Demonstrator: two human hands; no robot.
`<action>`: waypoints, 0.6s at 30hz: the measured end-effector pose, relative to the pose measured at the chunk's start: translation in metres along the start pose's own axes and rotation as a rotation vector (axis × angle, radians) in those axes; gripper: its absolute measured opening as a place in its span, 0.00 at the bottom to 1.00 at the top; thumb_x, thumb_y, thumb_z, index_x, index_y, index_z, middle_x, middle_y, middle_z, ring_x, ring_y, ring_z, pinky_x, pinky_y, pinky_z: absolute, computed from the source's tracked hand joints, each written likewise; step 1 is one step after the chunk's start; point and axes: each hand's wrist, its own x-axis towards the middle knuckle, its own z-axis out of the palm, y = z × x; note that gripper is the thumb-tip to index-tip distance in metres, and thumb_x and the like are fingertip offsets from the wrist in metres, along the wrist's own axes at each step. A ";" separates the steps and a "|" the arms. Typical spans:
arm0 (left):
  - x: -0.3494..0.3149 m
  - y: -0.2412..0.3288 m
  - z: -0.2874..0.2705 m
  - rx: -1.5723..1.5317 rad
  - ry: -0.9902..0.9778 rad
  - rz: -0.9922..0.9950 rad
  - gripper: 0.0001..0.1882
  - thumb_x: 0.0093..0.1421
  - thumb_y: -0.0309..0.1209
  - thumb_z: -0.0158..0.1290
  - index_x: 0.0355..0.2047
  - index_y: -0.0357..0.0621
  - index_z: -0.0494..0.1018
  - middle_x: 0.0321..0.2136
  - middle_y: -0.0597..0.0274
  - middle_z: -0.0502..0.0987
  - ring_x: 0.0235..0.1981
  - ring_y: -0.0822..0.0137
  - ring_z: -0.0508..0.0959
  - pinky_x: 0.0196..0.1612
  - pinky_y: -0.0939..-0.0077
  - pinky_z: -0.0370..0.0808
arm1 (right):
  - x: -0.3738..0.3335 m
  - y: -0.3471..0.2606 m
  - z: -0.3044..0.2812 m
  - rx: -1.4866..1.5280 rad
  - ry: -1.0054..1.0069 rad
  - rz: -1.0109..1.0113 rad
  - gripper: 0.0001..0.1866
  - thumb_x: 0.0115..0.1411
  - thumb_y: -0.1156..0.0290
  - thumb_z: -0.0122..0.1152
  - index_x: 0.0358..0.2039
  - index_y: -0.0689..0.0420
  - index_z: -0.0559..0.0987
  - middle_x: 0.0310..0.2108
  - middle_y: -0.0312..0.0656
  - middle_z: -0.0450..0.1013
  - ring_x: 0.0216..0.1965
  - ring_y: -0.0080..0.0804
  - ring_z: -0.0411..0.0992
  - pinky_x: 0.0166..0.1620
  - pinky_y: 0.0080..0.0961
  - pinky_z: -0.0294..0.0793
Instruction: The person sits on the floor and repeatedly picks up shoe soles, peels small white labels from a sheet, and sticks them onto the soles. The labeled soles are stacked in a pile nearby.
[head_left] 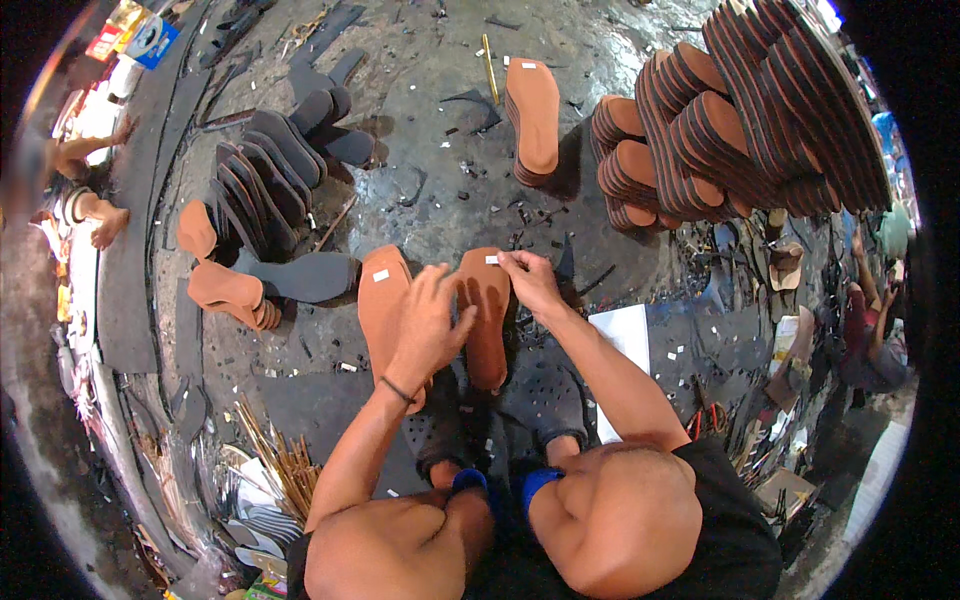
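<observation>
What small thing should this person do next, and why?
Probably press the white label flat with the right hand: its fingertips are right at that label, near the far end of the brown sole, and the neighbouring sole bears a similar white tag near its far end.

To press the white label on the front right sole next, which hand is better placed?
Probably the right hand: its fingertips are at that label. The left hand is farther off, in front of the front left sole.
</observation>
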 end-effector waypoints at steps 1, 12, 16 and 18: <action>0.003 0.000 0.011 0.029 -0.022 0.003 0.33 0.52 0.35 0.61 0.58 0.40 0.65 0.60 0.43 0.62 0.63 0.42 0.59 0.64 0.52 0.59 | 0.001 -0.003 0.003 -0.035 -0.009 0.006 0.20 0.62 0.56 0.60 0.36 0.65 0.81 0.26 0.38 0.76 0.28 0.25 0.70 0.34 0.28 0.70; 0.020 -0.004 0.073 0.183 -0.092 -0.057 0.43 0.53 0.39 0.60 0.65 0.40 0.54 0.58 0.39 0.57 0.58 0.38 0.61 0.59 0.53 0.64 | 0.005 -0.008 0.010 -0.388 0.100 -0.221 0.17 0.56 0.59 0.67 0.28 0.63 0.79 0.25 0.44 0.74 0.25 0.37 0.73 0.33 0.34 0.72; 0.023 0.001 0.072 0.167 -0.088 -0.114 0.48 0.48 0.43 0.63 0.66 0.43 0.53 0.60 0.39 0.55 0.58 0.39 0.60 0.57 0.51 0.65 | 0.012 -0.001 0.000 -0.386 0.282 -0.273 0.19 0.51 0.63 0.73 0.33 0.62 0.73 0.30 0.44 0.71 0.24 0.35 0.74 0.29 0.32 0.75; 0.020 0.020 0.066 0.125 -0.089 -0.132 0.51 0.45 0.44 0.64 0.67 0.45 0.53 0.61 0.39 0.54 0.58 0.38 0.59 0.56 0.49 0.65 | 0.016 0.011 -0.021 0.018 0.188 -0.032 0.20 0.55 0.66 0.71 0.39 0.61 0.70 0.34 0.41 0.71 0.24 0.26 0.76 0.23 0.23 0.76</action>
